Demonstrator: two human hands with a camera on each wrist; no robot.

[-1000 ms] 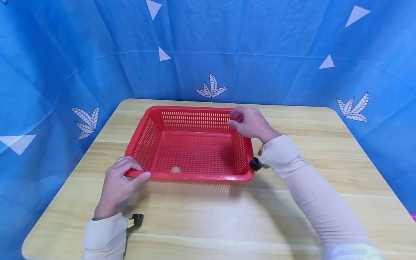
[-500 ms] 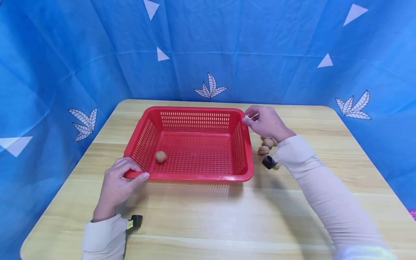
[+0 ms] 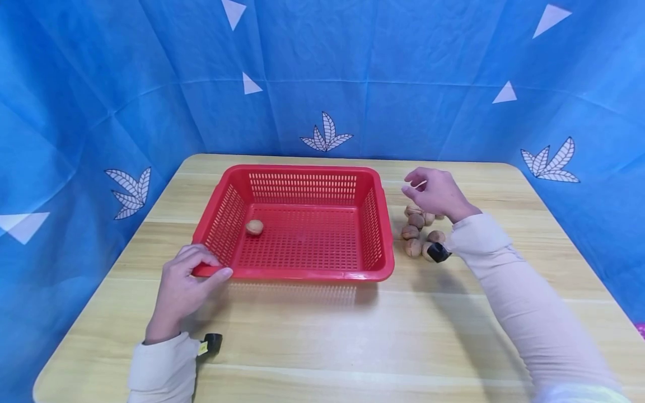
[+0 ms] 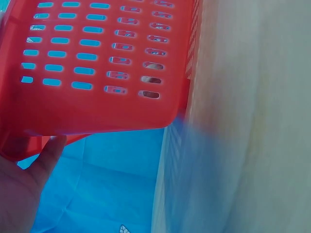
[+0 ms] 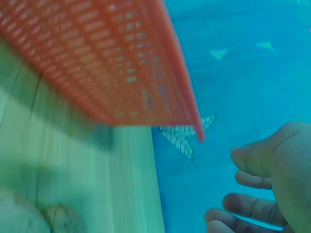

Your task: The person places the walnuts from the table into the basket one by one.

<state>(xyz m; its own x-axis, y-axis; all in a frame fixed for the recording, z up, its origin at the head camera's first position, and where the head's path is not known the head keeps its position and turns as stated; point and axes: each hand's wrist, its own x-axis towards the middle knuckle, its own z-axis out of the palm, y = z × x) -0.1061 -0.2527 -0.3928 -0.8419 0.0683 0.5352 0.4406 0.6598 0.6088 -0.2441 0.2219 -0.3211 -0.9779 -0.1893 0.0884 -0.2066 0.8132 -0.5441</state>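
A red perforated plastic basket (image 3: pixel 307 274) stands on the table, with one walnut (image 3: pixel 254 227) lying at the left of its floor. My left hand (image 3: pixel 182 286) grips the basket's near left corner, thumb laid over the rim; the left wrist view shows that thumb (image 4: pixel 50 153) against the red rim. To the right of the basket, my right hand (image 3: pixel 439 193) hovers in the air with loosely bent, parted fingers and nothing between them. Below it on the table lies a cluster of several walnuts (image 3: pixel 413 248), partly hidden by the hand and the wrist camera.
The pale wooden table (image 3: pixel 322 341) has rounded corners. A blue cloth (image 3: pixel 413 50) with white triangles and leaf prints hangs behind and around it. A small black camera (image 3: pixel 438 252) sits on the right wrist, close over the walnuts.
My right hand has moved right, from over the basket's right rim to above the walnut cluster. The walnut in the basket has rolled from the near side leftward and back. My left hand stays put.
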